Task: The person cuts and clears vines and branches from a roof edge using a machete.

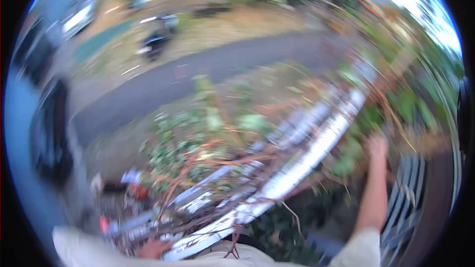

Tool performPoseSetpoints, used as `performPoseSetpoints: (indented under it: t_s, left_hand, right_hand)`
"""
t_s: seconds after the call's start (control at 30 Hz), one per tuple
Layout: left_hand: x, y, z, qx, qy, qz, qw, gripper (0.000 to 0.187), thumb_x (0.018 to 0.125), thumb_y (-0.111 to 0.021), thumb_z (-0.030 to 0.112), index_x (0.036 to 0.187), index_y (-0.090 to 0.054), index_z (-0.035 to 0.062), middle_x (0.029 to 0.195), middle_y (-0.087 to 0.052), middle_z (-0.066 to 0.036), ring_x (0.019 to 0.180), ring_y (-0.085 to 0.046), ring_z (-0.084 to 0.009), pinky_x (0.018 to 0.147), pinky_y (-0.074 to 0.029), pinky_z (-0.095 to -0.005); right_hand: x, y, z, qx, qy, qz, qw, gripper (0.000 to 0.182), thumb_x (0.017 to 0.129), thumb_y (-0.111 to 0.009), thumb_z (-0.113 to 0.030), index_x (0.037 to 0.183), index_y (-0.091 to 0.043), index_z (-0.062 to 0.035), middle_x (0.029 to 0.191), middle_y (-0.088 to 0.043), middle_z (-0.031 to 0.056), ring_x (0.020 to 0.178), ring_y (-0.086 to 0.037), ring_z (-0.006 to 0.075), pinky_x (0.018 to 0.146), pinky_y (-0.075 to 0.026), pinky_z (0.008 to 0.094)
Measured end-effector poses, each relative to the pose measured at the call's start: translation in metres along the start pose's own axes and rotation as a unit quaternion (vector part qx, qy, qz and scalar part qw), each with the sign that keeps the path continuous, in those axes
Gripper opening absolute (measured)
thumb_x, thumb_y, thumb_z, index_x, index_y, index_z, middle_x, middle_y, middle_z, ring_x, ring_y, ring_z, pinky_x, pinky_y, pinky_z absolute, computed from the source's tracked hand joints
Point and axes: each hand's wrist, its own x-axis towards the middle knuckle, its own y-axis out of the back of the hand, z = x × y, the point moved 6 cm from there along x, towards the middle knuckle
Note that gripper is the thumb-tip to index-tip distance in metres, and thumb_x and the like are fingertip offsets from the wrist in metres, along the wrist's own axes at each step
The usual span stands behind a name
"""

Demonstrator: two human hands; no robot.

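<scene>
My right hand (377, 144) is stretched out at the right among green leaves (349, 153) and thin stems. Motion blur smears its fingers, so whether it grips a stem cannot be told. Low in the view, my left hand (154, 249) is beside the near end of a white rail (297, 173), its fingers blurred and partly hidden. The rail runs diagonally from my body up to the right. Brown, dry vines (198, 225) tangle along and over it, with a leafy climbing plant (183, 143) just beyond.
Below and beyond lies a grey paved path (222, 62) with dry grass beside it. A parked motorbike (158, 34) stands on that grass. Dark vehicles (52, 128) are at the left. Light metal bars (408, 188) rise at the right, near my right arm.
</scene>
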Motion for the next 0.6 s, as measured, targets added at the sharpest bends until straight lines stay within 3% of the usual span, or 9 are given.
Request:
performPoseSetpoints:
  t_s: [0.07, 0.1, 0.13, 0.17, 0.2, 0.27, 0.37, 0.5, 0.6]
  left_hand:
    - [-0.019, -0.009, 0.000, -0.009, -0.059, 0.009, 0.998, 0.101, 0.088, -0.073, 0.064, 0.171, -0.037, 0.0194, 0.162, -0.053, -0.013, 0.153, -0.047, -0.0342, 0.127, -0.026, -0.0700]
    - [-0.018, 0.000, 0.008, -0.031, -0.107, 0.013, 0.994, 0.101, 0.089, -0.074, 0.062, 0.172, -0.035, 0.0181, 0.163, -0.051, -0.015, 0.150, -0.049, -0.0377, 0.125, -0.028, -0.0671]
    - [-0.013, 0.030, 0.035, 0.008, -0.077, -0.008, 0.997, 0.097, 0.083, -0.083, 0.058, 0.162, -0.051, 0.0117, 0.157, -0.057, -0.016, 0.141, -0.054, -0.0386, 0.122, -0.041, -0.0504]
    - [-0.017, 0.028, 0.031, -0.008, -0.083, 0.001, 0.996, 0.096, 0.084, -0.084, 0.058, 0.161, -0.052, 0.0117, 0.156, -0.058, -0.016, 0.140, -0.055, -0.0386, 0.121, -0.041, -0.0507]
    - [-0.014, 0.026, 0.027, -0.019, -0.097, 0.006, 0.995, 0.095, 0.085, -0.084, 0.057, 0.161, -0.052, 0.0116, 0.156, -0.058, -0.016, 0.139, -0.055, -0.0385, 0.121, -0.042, -0.0509]
    - [-0.016, 0.030, 0.029, -0.030, -0.095, 0.012, 0.995, 0.095, 0.086, -0.083, 0.058, 0.162, -0.051, 0.0123, 0.155, -0.058, -0.016, 0.139, -0.055, -0.0384, 0.121, -0.042, -0.0506]
    - [-0.015, 0.035, 0.034, -0.034, -0.089, -0.005, 0.995, 0.096, 0.088, -0.082, 0.059, 0.165, -0.047, 0.0141, 0.156, -0.057, -0.015, 0.140, -0.054, -0.0384, 0.121, -0.042, -0.0506]
    - [-0.015, 0.025, 0.026, -0.054, -0.080, -0.019, 0.995, 0.098, 0.091, -0.081, 0.057, 0.170, -0.039, 0.0171, 0.159, -0.054, -0.015, 0.144, -0.052, -0.0391, 0.122, -0.038, -0.0531]
    - [-0.014, 0.024, 0.026, -0.052, -0.094, -0.010, 0.994, 0.097, 0.090, -0.084, 0.050, 0.170, -0.039, 0.0172, 0.159, -0.054, -0.015, 0.144, -0.052, -0.0370, 0.121, -0.038, -0.0514]
  right_hand:
    - [0.023, -0.031, 0.019, -0.039, 0.002, -0.011, 0.999, 0.051, 0.106, -0.053, -0.065, 0.103, -0.062, -0.0147, 0.072, -0.055, 0.0000, 0.058, -0.055, 0.0123, 0.051, -0.046, 0.0284]
    - [0.031, -0.036, 0.035, -0.055, -0.005, -0.002, 0.998, 0.050, 0.105, -0.055, -0.066, 0.102, -0.062, -0.0164, 0.073, -0.057, 0.0002, 0.059, -0.057, 0.0125, 0.052, -0.048, 0.0288]
    - [0.032, -0.038, 0.056, -0.072, -0.016, 0.016, 0.997, 0.050, 0.103, -0.058, -0.068, 0.101, -0.061, -0.0180, 0.074, -0.059, 0.0004, 0.061, -0.059, 0.0126, 0.054, -0.050, 0.0292]
    - [0.025, -0.031, 0.072, -0.091, -0.028, 0.021, 0.995, 0.050, 0.102, -0.060, -0.069, 0.100, -0.061, -0.0197, 0.075, -0.060, 0.0005, 0.063, -0.061, 0.0128, 0.055, -0.051, 0.0296]
    - [0.005, -0.063, 0.090, -0.073, -0.014, 0.126, 0.989, 0.047, 0.102, -0.065, -0.067, 0.092, -0.057, -0.0216, 0.060, -0.040, -0.0067, 0.044, -0.039, 0.0088, 0.040, -0.033, 0.0245]
    - [0.009, -0.069, 0.114, -0.053, -0.024, 0.091, 0.994, 0.040, 0.104, -0.066, -0.059, 0.096, -0.059, -0.0204, 0.063, -0.044, -0.0060, 0.046, -0.043, 0.0090, 0.041, -0.035, 0.0252]
    - [-0.073, -0.131, 0.121, -0.006, 0.004, 0.053, 0.999, 0.032, 0.107, -0.067, -0.047, 0.097, -0.059, -0.0180, 0.069, -0.049, -0.0042, 0.052, -0.048, 0.0088, 0.043, -0.037, 0.0235]
    - [-0.118, -0.184, 0.123, -0.280, 0.076, 0.007, 0.957, 0.026, 0.108, -0.066, -0.033, 0.110, -0.064, -0.0069, 0.091, -0.060, 0.0045, 0.078, -0.057, 0.0166, 0.070, -0.047, 0.0302]
    - [-0.137, -0.213, 0.127, -0.568, 0.248, -0.005, 0.784, 0.038, 0.103, -0.069, -0.027, 0.121, -0.061, 0.0055, 0.125, -0.063, 0.0190, 0.114, -0.060, 0.0349, 0.106, -0.043, 0.0446]
